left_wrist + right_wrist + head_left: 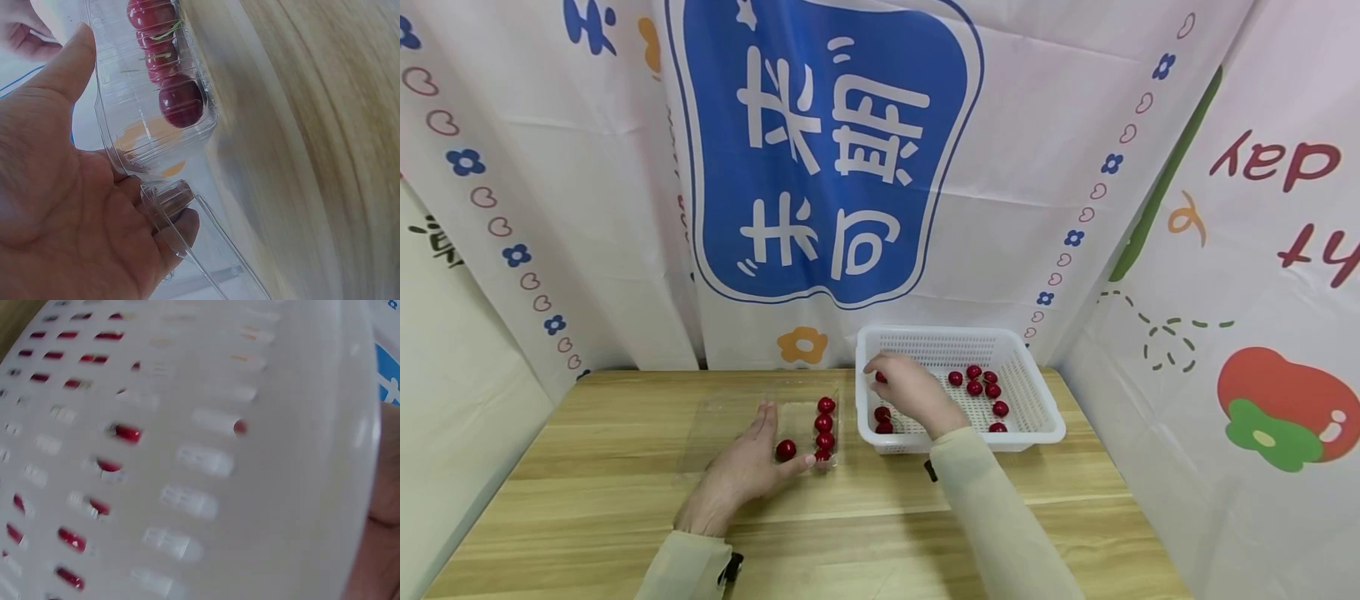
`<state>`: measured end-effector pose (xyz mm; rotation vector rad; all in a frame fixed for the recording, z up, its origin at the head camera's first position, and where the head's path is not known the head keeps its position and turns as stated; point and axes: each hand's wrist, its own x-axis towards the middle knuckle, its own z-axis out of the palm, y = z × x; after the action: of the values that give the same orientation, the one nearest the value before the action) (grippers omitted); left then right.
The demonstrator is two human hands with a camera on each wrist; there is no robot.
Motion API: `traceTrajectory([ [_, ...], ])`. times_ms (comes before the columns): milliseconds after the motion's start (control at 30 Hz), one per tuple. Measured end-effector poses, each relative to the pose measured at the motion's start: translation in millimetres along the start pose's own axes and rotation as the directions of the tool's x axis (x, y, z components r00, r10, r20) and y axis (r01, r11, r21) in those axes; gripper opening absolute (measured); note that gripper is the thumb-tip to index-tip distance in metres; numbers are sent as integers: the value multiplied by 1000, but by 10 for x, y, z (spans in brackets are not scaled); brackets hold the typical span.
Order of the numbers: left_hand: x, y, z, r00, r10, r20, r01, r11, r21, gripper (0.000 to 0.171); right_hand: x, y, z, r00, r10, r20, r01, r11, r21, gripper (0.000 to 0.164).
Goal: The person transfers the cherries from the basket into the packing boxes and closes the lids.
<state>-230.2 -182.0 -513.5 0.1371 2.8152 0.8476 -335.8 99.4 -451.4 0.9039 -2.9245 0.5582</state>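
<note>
A clear plastic clamshell box [795, 406] stands on the table, its lid [718, 425] folded out to the left. Several red cherries form a column along its right side, and one cherry [786, 450] sits apart near the front left. My left hand [741, 467] holds the box by its near left corner, thumb along the front wall; in the left wrist view the fingers curl in at the hinge. Inside the white basket [1052, 425], at its left end, my right hand [913, 390] pinches a cherry [881, 377] at the fingertips. The basket wall hides most of that hand in the right wrist view.
More cherries [974, 387] lie in the basket, mostly toward its right half, with a pair [883, 419] at the front left corner. The wooden table [850, 533] meets a printed cloth [1000, 208] hung behind it and along the sides.
</note>
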Motion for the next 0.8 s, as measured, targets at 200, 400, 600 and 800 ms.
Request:
traceTrajectory([
  [200, -3, 2, -2, 1000, 2, 3, -2, 1000, 0, 132, -31, 174, 41, 1000, 0, 11, 0, 1000, 6, 26],
  [400, -1, -9, 5, 1000, -3, 5, 3, 1000, 0, 131, -57, 242, 84, 995, 57, 83, -58, 998, 13, 32],
  [600, 4, -16, 5, 1000, 0, 2, 0, 1000, 4, 131, -50, 293, 167, 979, 131, 158, -135, 991, 10, 35],
  [800, 13, -8, 3, 1000, -4, -2, 4, 1000, 8, 131, -27, 289, 245, 966, 158, 203, -158, 987, -14, 32],
])
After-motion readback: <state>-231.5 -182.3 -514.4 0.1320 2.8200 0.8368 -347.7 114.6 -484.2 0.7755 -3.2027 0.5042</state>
